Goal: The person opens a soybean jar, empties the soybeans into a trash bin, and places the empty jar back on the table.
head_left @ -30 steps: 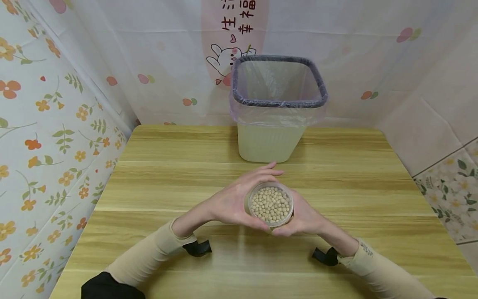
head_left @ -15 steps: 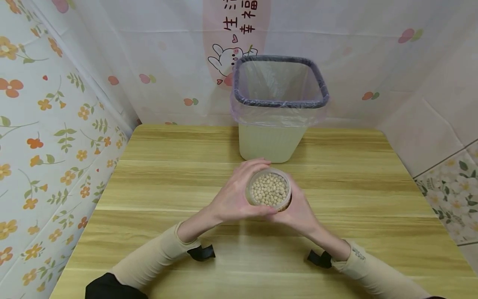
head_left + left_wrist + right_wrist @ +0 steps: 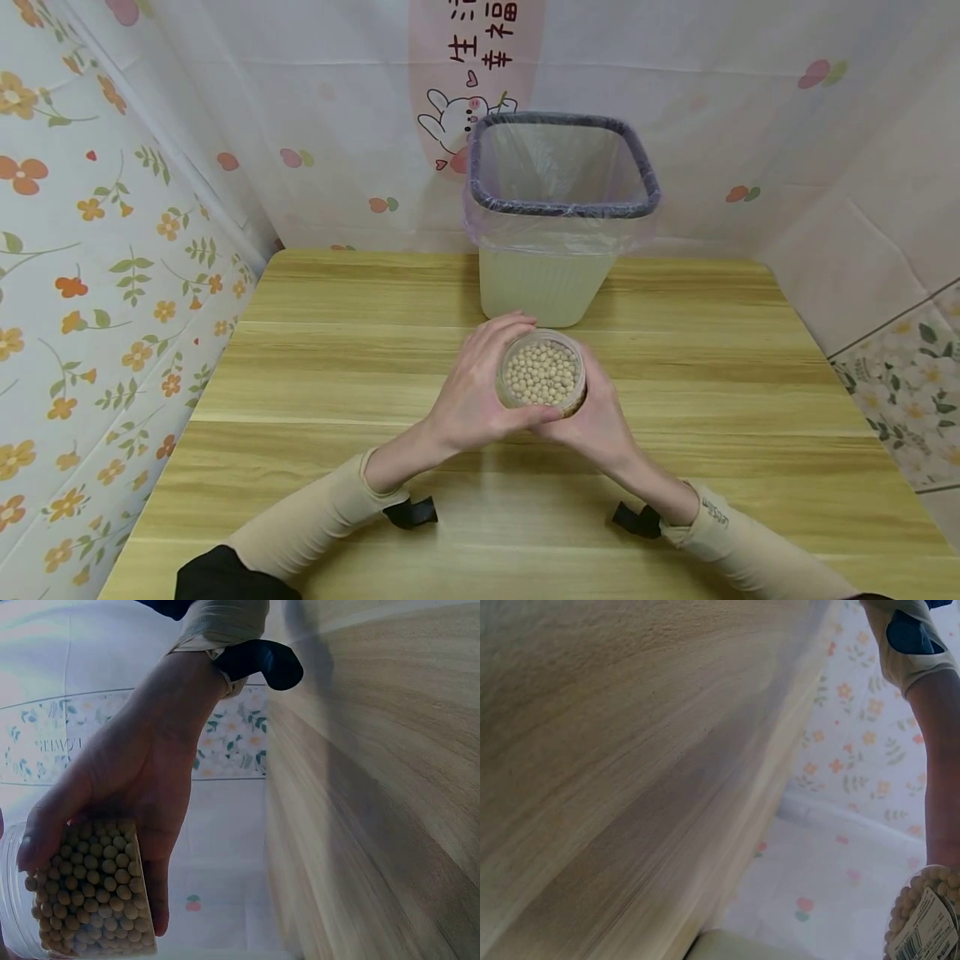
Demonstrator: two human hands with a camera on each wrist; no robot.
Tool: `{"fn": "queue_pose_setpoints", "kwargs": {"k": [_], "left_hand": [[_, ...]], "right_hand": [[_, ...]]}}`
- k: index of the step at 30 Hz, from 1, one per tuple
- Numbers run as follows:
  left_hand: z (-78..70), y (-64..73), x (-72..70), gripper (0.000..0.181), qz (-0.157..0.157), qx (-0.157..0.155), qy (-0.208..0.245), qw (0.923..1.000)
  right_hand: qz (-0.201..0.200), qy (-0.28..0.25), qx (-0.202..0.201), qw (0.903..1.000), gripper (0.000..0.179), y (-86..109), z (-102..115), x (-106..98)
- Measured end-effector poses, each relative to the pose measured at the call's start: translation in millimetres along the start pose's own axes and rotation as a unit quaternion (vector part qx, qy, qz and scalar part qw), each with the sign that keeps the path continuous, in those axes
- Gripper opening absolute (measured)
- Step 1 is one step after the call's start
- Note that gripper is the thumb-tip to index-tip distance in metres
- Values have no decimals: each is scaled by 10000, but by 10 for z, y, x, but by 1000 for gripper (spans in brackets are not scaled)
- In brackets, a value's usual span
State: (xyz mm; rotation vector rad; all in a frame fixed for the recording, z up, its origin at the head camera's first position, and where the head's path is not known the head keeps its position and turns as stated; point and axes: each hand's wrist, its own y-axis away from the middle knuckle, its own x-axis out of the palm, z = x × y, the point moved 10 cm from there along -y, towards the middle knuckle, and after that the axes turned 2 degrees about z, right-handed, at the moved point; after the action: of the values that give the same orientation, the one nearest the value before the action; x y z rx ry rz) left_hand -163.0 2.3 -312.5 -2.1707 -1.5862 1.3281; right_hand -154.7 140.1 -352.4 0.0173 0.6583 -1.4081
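Observation:
Both hands hold a round clear plastic jar (image 3: pixel 543 372) of small pale beans between them in the head view. My left hand (image 3: pixel 468 400) wraps its far left side, its thumb lying across the near rim. From the right, my right hand (image 3: pixel 603 421) grips the jar, its thumb partly hidden behind the left one. The left wrist view has the jar (image 3: pixel 94 892) above the table, upright, with the right hand (image 3: pixel 135 769) around it. A barcode label (image 3: pixel 926 930) shows on the jar in the right wrist view. Whether a clear lid covers the top, I cannot tell.
A pale bin (image 3: pixel 547 283) with a dark rim and a clear liner stands at the table's back edge, just beyond the hands. Patterned curtains border the wooden table (image 3: pixel 360 292) at the back and left. Black straps (image 3: pixel 411 512) hang at both wrists.
The hands and jar have moved forward, toward the bin, mostly in the first half second. The left thumb now overlaps the right one at the near rim.

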Motion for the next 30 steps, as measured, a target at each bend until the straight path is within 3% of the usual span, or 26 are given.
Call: {"fn": "queue_pose_setpoints", "kwargs": {"k": [8,14,23,30], "left_hand": [[-4,-13,-15,84,-102,-94,-243,9996],[28,-19,-59,90,-90,-175,20,9998],[153,-3,-135,101,190,-431,354,9983],[263,49,-123,99,456,-655,464,9957]], "right_hand": [[-309,336,9,9990,96,10,8,-48],[-388,455,192,9980,98,28,-49,-79],[-371,-474,493,9970,96,69,-174,-166],[-575,-583,677,9943,96,96,-242,-324]]}}
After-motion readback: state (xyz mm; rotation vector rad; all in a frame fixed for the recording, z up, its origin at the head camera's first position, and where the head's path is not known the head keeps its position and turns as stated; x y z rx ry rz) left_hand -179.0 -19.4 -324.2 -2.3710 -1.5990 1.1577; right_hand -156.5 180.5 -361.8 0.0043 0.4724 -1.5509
